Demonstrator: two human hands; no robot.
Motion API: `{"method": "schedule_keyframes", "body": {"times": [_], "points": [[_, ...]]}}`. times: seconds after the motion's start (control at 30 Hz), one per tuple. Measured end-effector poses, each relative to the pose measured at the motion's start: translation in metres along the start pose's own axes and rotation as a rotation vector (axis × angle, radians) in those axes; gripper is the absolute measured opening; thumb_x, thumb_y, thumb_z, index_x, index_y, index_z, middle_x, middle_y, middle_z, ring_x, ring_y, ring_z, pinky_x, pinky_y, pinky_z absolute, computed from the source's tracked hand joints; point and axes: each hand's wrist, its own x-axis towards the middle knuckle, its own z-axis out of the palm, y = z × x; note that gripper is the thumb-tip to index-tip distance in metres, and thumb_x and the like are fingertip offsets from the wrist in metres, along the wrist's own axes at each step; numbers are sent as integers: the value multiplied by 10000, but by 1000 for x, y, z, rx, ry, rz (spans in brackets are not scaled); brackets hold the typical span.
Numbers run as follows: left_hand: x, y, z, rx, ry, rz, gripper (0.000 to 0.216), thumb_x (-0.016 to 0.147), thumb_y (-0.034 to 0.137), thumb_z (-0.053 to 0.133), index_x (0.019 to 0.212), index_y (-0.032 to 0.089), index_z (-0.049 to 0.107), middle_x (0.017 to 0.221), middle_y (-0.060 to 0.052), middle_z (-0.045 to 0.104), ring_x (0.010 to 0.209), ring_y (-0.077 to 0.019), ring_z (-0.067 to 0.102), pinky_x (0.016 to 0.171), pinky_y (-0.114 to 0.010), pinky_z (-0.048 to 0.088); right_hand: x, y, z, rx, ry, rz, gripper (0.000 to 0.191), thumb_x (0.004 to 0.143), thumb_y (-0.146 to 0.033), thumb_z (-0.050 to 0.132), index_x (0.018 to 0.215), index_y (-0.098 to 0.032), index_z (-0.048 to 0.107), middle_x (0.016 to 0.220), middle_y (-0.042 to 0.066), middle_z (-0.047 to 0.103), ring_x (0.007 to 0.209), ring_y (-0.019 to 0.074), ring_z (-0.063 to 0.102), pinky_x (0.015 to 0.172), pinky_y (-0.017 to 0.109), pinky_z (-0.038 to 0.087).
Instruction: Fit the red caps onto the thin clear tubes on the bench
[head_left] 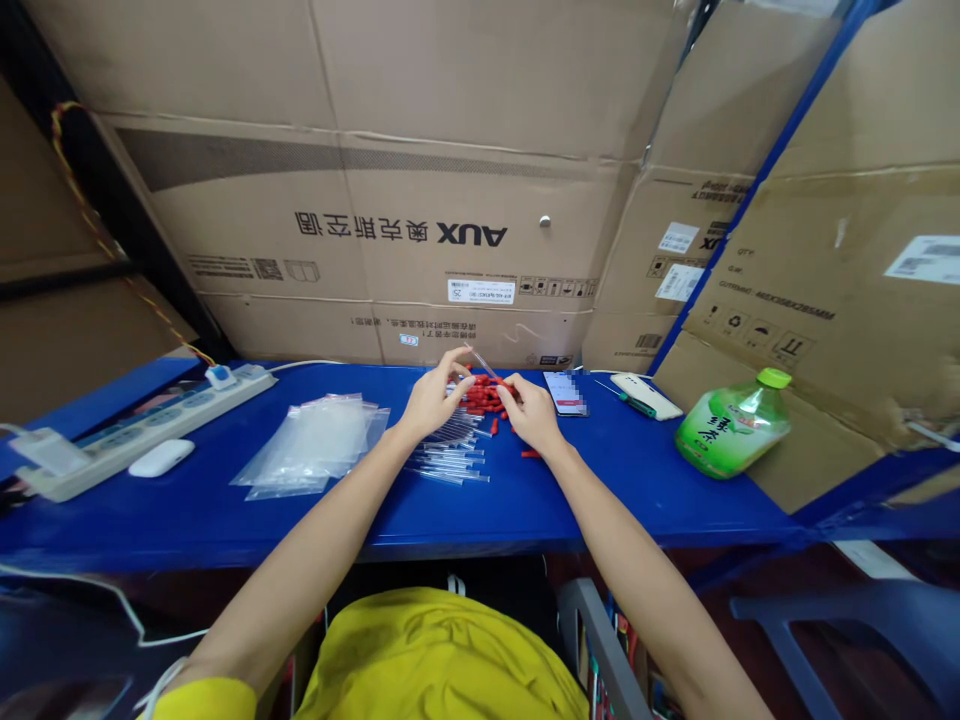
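My left hand [437, 395] pinches a thin clear tube [482, 362] that slants up and to the left above a pile of small red caps [484, 396]. My right hand [531, 410] is closed in a pinch at the right of the pile, its fingertips near the tube's lower end; what it holds is too small to name. Several clear tubes [451, 455] lie side by side on the blue table [225, 510] under and in front of my left hand. One loose red cap [530, 454] lies by my right wrist.
Clear plastic bags [313, 445] lie left of the tubes. A white power strip [142, 425] and a white case [160, 457] sit at the far left. A phone [566, 392], a green-tipped screwdriver [627, 398], a white case [646, 394] and a green bottle [731, 425] lie right. Cardboard boxes [450, 200] stand behind.
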Motion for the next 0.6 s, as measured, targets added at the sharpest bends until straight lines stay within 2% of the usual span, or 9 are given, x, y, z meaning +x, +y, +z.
{"method": "schedule_keyframes", "body": {"times": [0.1, 0.17, 0.23, 0.3, 0.37, 0.47, 0.6], "points": [[0, 9, 7, -411, -119, -122, 679, 983, 571, 605, 1537, 242, 391, 833, -12, 727, 700, -155, 661, 679, -256, 491, 0, 0, 0, -41, -24, -32, 305, 1048, -442, 473, 886, -230, 622, 765, 23, 667, 664, 175, 573, 663, 278, 360], [1, 17, 11, -714, -197, -231, 623, 992, 640, 540, 1464, 251, 427, 629, 51, 617, 505, -126, 544, 544, -221, 417, 0, 1, 0, -40, -63, -58, 306, 1051, -429, 464, 883, -229, 623, 786, 29, 677, 688, 179, 584, 680, 279, 362], [1, 25, 13, -961, -264, -328, 516, 992, 704, 470, 1230, 249, 518, 541, 73, 532, 409, -112, 448, 474, -207, 358, 0, 1, 2, -21, -122, -79, 296, 1051, -421, 463, 896, -230, 628, 800, 30, 684, 710, 183, 597, 698, 278, 365], [1, 30, 13, -1122, -312, -390, 491, 982, 722, 463, 940, 234, 479, 541, 57, 519, 394, -107, 432, 444, -205, 336, 0, 1, 3, 17, -170, -84, 297, 1051, -424, 461, 903, -230, 629, 802, 25, 685, 719, 182, 604, 709, 276, 369], [1, 34, 11, -1206, -338, -424, 524, 977, 689, 504, 783, 226, 354, 557, 38, 512, 417, -108, 453, 440, -207, 337, 1, -1, 2, 73, -181, -71, 305, 1054, -433, 453, 907, -226, 622, 790, 15, 673, 713, 175, 600, 707, 272, 372], [0, 37, 9, -1194, -378, -465, 563, 984, 630, 515, 708, 222, 242, 553, 22, 478, 467, -122, 493, 473, -233, 387, 0, -4, 0, 177, -162, -38, 315, 1054, -452, 445, 909, -221, 603, 741, -11, 630, 674, 157, 569, 686, 265, 366], [-1, 37, 9, -961, -347, -457, 561, 1038, 635, 307, 663, 236, 181, 531, -24, 508, 507, -159, 531, 560, -323, 486, 1, -9, 0, 289, -179, 12, 342, 1041, -499, 460, 887, -222, 588, 729, -27, 599, 662, 146, 529, 677, 261, 355]]}}
